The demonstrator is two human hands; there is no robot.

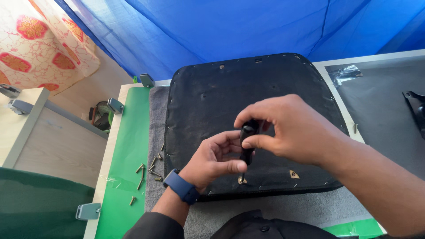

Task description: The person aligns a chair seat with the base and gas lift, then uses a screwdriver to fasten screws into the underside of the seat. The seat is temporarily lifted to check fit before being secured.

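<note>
The screwdriver [246, 146] stands nearly upright, tip on a screw [242, 180] at six o'clock; right hand [287, 128] pinches its handle, left hand [212, 161] steadies its shaft.

Bright blue-tinted daylight, sharp, soft shadows

The seat panel [248, 110] lies flat on a cloth mat [157, 132] in the middle of the table [116, 132], and over its near edge both hands meet: the left hand [212, 161] sits just left of the screwdriver [246, 144], the right hand [287, 128] just right of it, tip down on a screw [242, 180]. Loose screws [144, 172] lie scattered left of the panel, a cabinet [40, 132] stands further left, a tarp [221, 31] hangs behind
</note>
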